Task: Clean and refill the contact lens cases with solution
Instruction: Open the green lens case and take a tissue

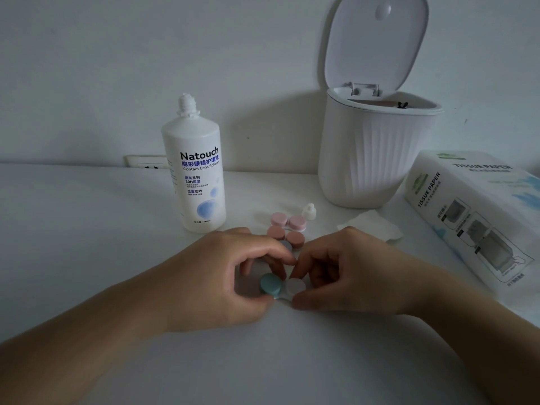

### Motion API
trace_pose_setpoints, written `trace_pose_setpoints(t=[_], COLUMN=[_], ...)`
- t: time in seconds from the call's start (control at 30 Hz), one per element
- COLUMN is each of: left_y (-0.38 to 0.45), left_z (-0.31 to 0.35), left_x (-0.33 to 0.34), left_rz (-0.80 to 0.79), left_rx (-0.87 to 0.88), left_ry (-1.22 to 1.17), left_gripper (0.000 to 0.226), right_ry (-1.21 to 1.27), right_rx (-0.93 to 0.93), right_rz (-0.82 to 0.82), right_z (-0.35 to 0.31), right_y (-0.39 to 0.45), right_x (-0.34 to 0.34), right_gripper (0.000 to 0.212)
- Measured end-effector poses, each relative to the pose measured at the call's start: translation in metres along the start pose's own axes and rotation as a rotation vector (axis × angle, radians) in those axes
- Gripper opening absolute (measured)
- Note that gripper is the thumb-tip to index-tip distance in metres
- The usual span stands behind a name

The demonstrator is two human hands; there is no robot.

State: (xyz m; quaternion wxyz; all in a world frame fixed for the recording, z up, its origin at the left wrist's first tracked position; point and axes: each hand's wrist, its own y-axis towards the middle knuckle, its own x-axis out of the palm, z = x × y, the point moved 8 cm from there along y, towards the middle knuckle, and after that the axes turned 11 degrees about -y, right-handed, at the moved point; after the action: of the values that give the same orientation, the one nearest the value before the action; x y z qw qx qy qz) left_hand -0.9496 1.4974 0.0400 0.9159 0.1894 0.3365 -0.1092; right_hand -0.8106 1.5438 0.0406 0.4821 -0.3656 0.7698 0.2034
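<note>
Step in hand: by my reading, loosening the caps of the nearest lens case (pixel 283 286), which lies on the white desk (pixel 87 229) between both hands.
Left hand (pixel 233 276): fingers curled round the teal cap (pixel 271 284), thumb at its near edge.
Right hand (pixel 347 267): fingers curled round the white cap (pixel 295 286), thumb pressed at the near side.
Other cases: a pink case (pixel 287 221) and a brownish case (pixel 285 235) sit just behind the hands; a grey-blue cap (pixel 285 245) shows partly behind the left fingers, its case mostly hidden.
Solution bottle (pixel 198 176): upright, behind and left of the cases, its cap off; a small white cap (pixel 309 211) stands beside the pink case.
Doing it well: brace the case flat with one hand and turn one cap at a time; twisting both together would likely make it skid or tip.
Spill care: keep the case level, since whether old solution remains inside cannot be told.
At reach: a tissue (pixel 371 226) lies to the right for wiping, the open bin (pixel 377 150) stands behind it, and the tissue pack (pixel 479 211) is far right.
</note>
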Motion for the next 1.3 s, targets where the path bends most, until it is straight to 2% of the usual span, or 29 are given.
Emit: trace_pose_setpoints(t=[0.23, 0.33, 0.77, 0.87, 1.0, 1.13, 1.3], left_y=[0.004, 0.001, 0.001, 0.002, 0.002, 0.003, 0.003], left_z=[0.008, 0.007, 0.014, 0.011, 0.009, 0.006, -0.014], left_x=[0.0, -0.003, 0.0, 0.003, 0.005, -0.007, -0.028], left_rz=[-0.012, -0.002, 0.031, 0.027, 0.013, 0.094, 0.165], left_rx=[0.053, 0.025, 0.101, 0.081, 0.052, 0.033, -0.117], left_ry=[0.072, 0.052, 0.056, 0.05, 0.002, -0.095, -0.256], left_gripper=[0.05, 0.053, 0.038, 0.039, 0.029, 0.035, 0.033], right_ry=[0.001, 0.004, 0.013, 0.002, 0.011, 0.0, -0.017], right_rx=[0.007, 0.004, 0.001, -0.002, -0.005, -0.003, 0.002], right_rz=[-0.001, -0.005, 0.004, -0.002, 0.007, -0.008, -0.021], right_z=[0.0, -0.001, -0.001, -0.001, -0.001, -0.001, -0.001], right_y=[-0.001, -0.001, -0.001, -0.001, -0.001, -0.001, -0.001], right_x=[-0.001, 0.0, 0.0, 0.0, 0.0, 0.001, 0.001], right_gripper=[0.021, 0.021, 0.018, 0.018, 0.018, 0.018, 0.018])
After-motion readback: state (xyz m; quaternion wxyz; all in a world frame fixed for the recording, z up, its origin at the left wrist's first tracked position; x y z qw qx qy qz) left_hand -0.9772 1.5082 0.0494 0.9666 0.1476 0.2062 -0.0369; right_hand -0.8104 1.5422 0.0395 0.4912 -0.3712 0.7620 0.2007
